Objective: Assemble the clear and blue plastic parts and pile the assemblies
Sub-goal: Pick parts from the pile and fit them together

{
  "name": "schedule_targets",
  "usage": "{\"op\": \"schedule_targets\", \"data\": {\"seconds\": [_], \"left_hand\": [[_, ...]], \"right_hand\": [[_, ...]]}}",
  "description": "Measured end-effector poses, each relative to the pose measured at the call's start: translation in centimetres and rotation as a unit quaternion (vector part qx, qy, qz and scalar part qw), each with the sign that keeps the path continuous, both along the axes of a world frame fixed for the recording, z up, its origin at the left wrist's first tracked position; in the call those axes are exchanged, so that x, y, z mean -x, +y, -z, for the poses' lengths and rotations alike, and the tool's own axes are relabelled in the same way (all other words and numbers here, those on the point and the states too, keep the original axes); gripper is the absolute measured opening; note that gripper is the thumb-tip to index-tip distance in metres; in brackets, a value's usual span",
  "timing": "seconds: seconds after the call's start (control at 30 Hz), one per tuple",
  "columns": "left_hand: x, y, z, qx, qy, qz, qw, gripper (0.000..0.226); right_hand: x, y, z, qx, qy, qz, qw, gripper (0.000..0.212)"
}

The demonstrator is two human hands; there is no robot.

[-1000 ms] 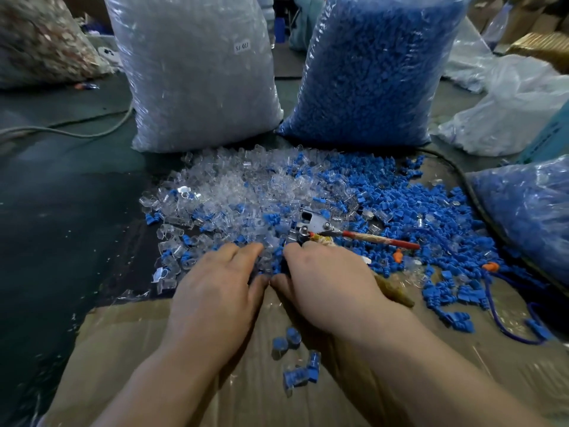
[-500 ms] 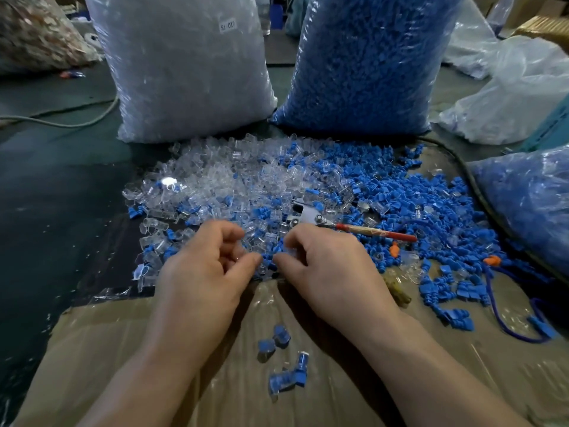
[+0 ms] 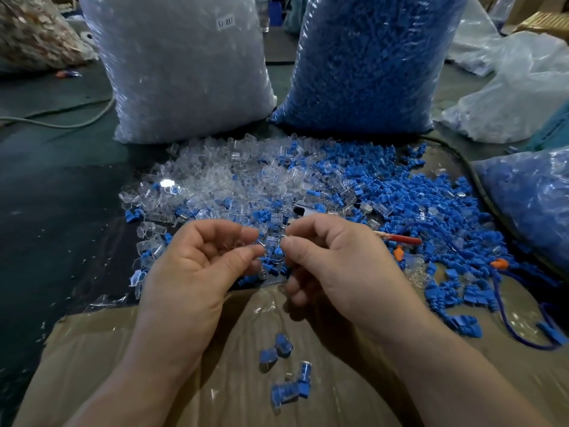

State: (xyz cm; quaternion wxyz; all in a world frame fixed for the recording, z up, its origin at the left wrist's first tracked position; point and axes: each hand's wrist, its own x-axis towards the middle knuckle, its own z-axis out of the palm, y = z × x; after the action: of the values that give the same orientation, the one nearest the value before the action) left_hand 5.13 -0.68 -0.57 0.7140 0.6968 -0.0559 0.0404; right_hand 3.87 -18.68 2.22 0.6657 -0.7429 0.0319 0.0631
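Head view, the only one. Left hand curled, thumb tip pressed toward forefinger, pinching what looks like a clear part; blurred, edges hard to make out. Right hand curled too, thumb and forefinger nipped tight, with a blue part seemingly poking out just under the thumb tip. Small and smeared, so a judgement only.

Pinches facing each other, tip to tip, nearly touching, hovering over the near edge of the loose heap. Crux of it: blue part just right of the clear one, calling for a short push leftward along the line between the two pinches. Long axes too blurred to read, so cannot tell how well lined up. Both hands equally near the join.

Finished assemblies lying in a small cluster on the cardboard, between the two forearms, close for the drop. Bag of clear parts and bag of blue parts standing behind the heap.
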Motion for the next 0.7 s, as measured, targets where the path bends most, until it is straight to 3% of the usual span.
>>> {"op": "schedule_targets", "data": {"seconds": [0.17,0.33,0.43,0.57,0.7], "left_hand": [[0.2,0.3,0.3,-0.024,0.001,-0.028,0.999,0.019],[0.5,0.1,0.0,-0.197,-0.062,-0.103,0.973,0.019],[0.7,0.2,-0.1,-0.172,-0.038,-0.121,0.977,0.018],[0.8,0.2,-0.1,-0.184,0.0,-0.106,0.977,0.014],[0.9,0.1,-0.2,-0.219,0.001,-0.088,0.972,0.017]], "right_hand": [[0.0,0.3,0.8,0.192,-0.082,-0.002,0.978,0.006],[0.4,1.1,0.9,0.331,-0.164,-0.037,0.928,0.032],[0.4,0.8,0.6,0.374,-0.164,-0.038,0.912,0.038],[0.5,0.5,0.4,0.515,-0.126,-0.059,0.846,0.013],[-0.4,1.2,0.8,0.59,-0.121,-0.055,0.797,0.027]]}}
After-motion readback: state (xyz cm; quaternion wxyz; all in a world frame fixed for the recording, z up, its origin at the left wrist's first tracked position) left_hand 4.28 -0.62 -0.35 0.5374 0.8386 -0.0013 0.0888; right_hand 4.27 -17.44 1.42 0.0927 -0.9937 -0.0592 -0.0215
